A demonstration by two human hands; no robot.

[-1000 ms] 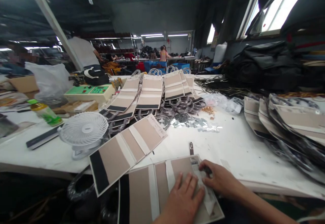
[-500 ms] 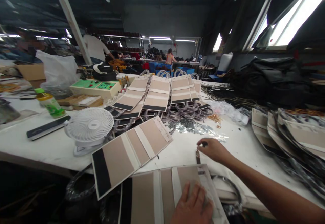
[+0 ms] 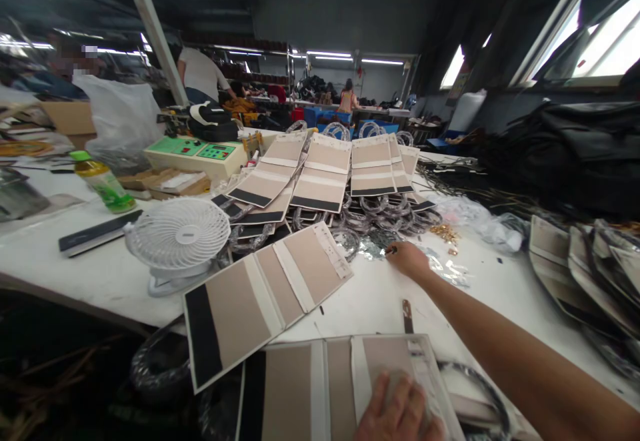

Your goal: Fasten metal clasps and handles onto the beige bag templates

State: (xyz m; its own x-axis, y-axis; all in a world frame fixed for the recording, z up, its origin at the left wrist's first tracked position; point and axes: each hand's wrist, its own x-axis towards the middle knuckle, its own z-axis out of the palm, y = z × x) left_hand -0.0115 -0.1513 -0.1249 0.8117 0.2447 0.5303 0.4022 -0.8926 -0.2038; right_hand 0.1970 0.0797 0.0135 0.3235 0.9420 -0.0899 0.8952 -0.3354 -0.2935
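My left hand (image 3: 400, 411) lies flat, fingers spread, on a beige bag panel (image 3: 343, 374) with white strips and a black end band. A plastic-wrapped ring handle (image 3: 483, 387) shows past its right side. My right hand (image 3: 407, 261) is at the near edge of a heap of small silvery pieces (image 3: 373, 244). Its fingertips are pinched around something small and dark that I cannot make out. A short dark strap with a metal end (image 3: 407, 315) lies just beyond the panel. Another beige panel (image 3: 230, 294) lies slanted to the left, partly over the first.
Bag panels (image 3: 320, 177) with wrapped handles are heaped at the back. More panels (image 3: 555, 267) are stacked on the right. A white fan (image 3: 183, 234), a dark flat case (image 3: 97, 233), a bottle (image 3: 105, 184) and a green-topped machine (image 3: 195, 154) stand left. Gold pieces (image 3: 444, 233) lie behind my right hand.
My right hand has moved forward, away from the strap, to the silvery pieces. The left hand still rests on the panel. The view has shifted slightly.
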